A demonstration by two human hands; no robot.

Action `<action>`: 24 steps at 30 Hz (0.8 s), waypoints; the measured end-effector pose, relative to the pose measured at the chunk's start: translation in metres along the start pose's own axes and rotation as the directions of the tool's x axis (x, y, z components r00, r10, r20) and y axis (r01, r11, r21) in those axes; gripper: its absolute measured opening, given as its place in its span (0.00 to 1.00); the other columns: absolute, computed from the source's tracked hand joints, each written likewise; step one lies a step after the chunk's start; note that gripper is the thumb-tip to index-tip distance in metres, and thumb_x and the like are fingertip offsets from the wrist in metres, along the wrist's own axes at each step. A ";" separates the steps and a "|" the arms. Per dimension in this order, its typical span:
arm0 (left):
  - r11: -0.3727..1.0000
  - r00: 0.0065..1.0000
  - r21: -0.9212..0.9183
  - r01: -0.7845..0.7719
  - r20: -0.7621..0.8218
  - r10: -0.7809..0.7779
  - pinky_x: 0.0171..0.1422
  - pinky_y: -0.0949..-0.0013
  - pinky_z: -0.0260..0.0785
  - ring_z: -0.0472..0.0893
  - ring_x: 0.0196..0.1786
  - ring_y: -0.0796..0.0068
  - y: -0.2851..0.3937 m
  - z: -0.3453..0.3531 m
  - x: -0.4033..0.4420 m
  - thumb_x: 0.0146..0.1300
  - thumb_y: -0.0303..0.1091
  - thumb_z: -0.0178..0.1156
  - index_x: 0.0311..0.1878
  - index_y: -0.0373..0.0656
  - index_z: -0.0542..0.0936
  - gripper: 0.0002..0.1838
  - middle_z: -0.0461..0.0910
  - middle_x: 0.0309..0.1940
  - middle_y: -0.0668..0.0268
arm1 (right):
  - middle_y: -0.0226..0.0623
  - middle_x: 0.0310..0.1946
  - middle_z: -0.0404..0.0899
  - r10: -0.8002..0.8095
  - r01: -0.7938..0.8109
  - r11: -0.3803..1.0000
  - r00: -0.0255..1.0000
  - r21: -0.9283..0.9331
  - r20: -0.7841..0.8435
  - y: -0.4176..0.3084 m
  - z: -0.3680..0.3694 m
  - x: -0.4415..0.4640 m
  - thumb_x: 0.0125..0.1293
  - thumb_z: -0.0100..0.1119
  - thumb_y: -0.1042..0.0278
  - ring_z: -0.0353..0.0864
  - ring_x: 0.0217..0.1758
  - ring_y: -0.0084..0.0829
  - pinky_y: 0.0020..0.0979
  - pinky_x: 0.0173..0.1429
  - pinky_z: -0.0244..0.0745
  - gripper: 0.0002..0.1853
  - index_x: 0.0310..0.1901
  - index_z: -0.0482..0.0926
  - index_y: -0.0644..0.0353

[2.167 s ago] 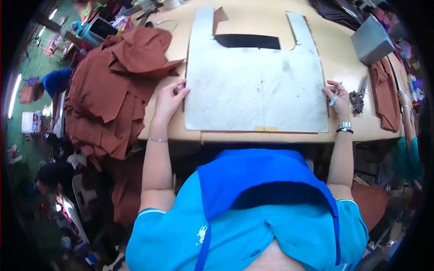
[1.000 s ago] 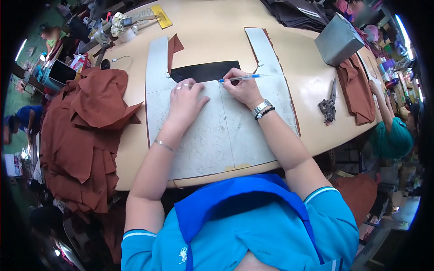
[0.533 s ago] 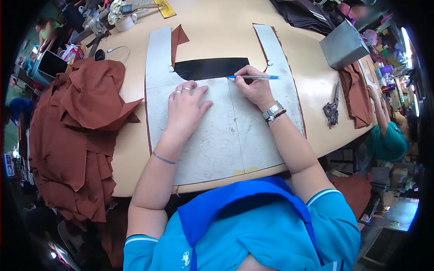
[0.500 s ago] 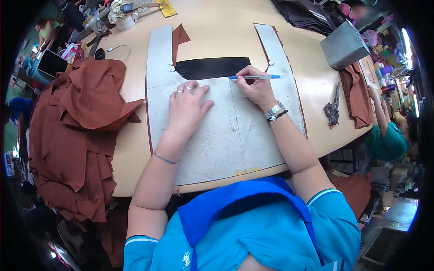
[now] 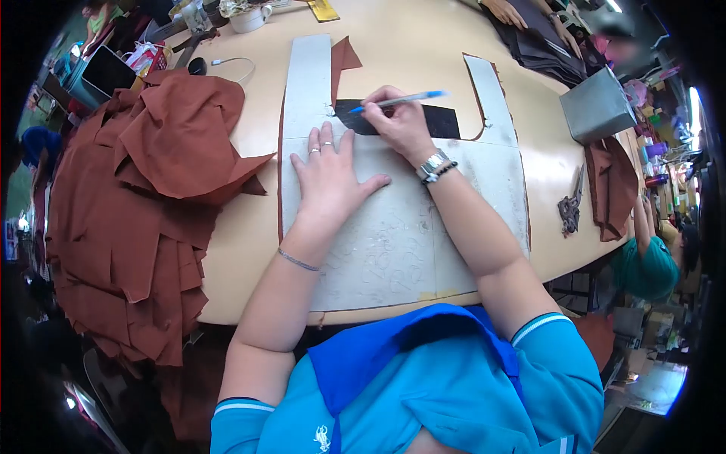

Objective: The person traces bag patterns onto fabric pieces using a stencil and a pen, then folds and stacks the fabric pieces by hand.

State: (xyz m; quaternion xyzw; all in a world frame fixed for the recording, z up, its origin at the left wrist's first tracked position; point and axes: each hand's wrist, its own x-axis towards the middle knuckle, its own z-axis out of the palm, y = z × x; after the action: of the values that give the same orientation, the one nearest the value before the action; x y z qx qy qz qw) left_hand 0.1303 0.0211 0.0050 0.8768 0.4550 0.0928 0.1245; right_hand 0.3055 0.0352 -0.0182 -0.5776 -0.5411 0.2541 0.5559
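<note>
A large pale pattern board [image 5: 378, 250] with two upright arms lies on the table over reddish-brown fabric [image 5: 345, 57], which shows along its edges. My left hand [image 5: 330, 170] rests on the board with fingers spread, pressing it flat. In my right hand [image 5: 401, 129] is a blue pen [image 5: 420, 97], held in a writing grip. Its blue tip points left, over a black piece [image 5: 446, 121] lying between the board's arms. Whether the tip touches anything I cannot tell.
Reddish-brown fabric pieces [image 5: 128, 219] are heaped at the left. Scissors [image 5: 572, 204], a grey metal block [image 5: 597, 106] and folded brown fabric [image 5: 611, 189] lie on the right. Behind stands a white mug [image 5: 249, 17]. Another person's hand [image 5: 505, 12] touches dark fabric [image 5: 541, 41].
My right hand has moved left along the board's inner edge with the pen. My left hand's fingers have spread. The whole view has shifted, and another person's hands now show at the dark fabric.
</note>
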 end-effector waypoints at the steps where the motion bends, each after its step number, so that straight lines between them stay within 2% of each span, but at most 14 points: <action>1: 1.000 1.000 0.000 0.006 0.015 -0.006 0.71 0.28 0.48 0.52 0.78 0.48 0.000 -0.001 0.000 0.48 0.69 0.67 0.70 0.44 0.65 0.53 0.56 0.74 0.46 | 0.31 0.31 0.84 0.005 -0.005 1.000 1.000 -0.015 0.021 -0.001 0.006 0.004 0.64 0.60 0.71 0.80 0.32 0.17 0.21 0.38 0.76 0.06 0.39 0.81 0.65; 7: 1.000 0.999 -0.004 0.018 0.043 -0.018 0.71 0.27 0.46 0.51 0.78 0.46 0.003 -0.003 0.001 0.49 0.70 0.66 0.71 0.44 0.64 0.53 0.56 0.74 0.45 | 0.31 0.30 0.84 0.003 0.009 0.994 0.994 -0.109 0.109 -0.002 0.015 0.009 0.63 0.61 0.70 0.79 0.31 0.16 0.21 0.37 0.75 0.07 0.37 0.82 0.65; 15: 1.000 1.000 -0.002 0.007 0.019 -0.007 0.71 0.27 0.46 0.51 0.78 0.45 0.003 0.001 0.000 0.51 0.68 0.65 0.71 0.44 0.63 0.51 0.56 0.73 0.43 | 0.32 0.31 0.85 -0.016 0.043 0.974 0.992 -0.220 0.125 -0.003 0.015 0.008 0.64 0.61 0.69 0.81 0.33 0.18 0.23 0.39 0.77 0.08 0.39 0.82 0.65; 18: 1.000 0.999 0.023 0.013 0.036 -0.014 0.71 0.27 0.46 0.51 0.78 0.44 0.004 -0.002 0.000 0.51 0.68 0.65 0.71 0.44 0.63 0.51 0.56 0.73 0.43 | 0.33 0.32 0.85 0.023 0.003 0.986 0.988 -0.164 0.153 0.002 0.015 0.010 0.65 0.61 0.70 0.83 0.35 0.20 0.23 0.41 0.78 0.08 0.40 0.83 0.65; 21: 0.999 0.999 0.034 0.016 0.038 -0.017 0.71 0.27 0.47 0.51 0.78 0.44 0.005 -0.001 0.000 0.52 0.69 0.65 0.71 0.44 0.62 0.51 0.56 0.74 0.43 | 0.35 0.33 0.85 -0.034 0.060 0.986 0.986 -0.157 0.163 0.002 0.014 0.011 0.65 0.61 0.70 0.83 0.36 0.20 0.23 0.42 0.79 0.08 0.41 0.82 0.65; 24: 0.999 0.999 0.037 0.015 0.052 -0.017 0.71 0.27 0.47 0.51 0.78 0.45 0.005 -0.003 0.000 0.52 0.68 0.65 0.71 0.43 0.63 0.51 0.55 0.74 0.43 | 0.35 0.34 0.85 -0.013 0.036 0.989 0.988 -0.147 0.156 0.004 0.014 0.011 0.65 0.61 0.70 0.83 0.36 0.20 0.23 0.42 0.79 0.08 0.41 0.82 0.66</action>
State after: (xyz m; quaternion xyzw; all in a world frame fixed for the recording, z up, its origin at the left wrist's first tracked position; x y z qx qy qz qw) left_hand 0.1337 0.0186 0.0097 0.8774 0.4604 0.0606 0.1208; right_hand 0.2972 0.0513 -0.0218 -0.5895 -0.6069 0.2501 0.4707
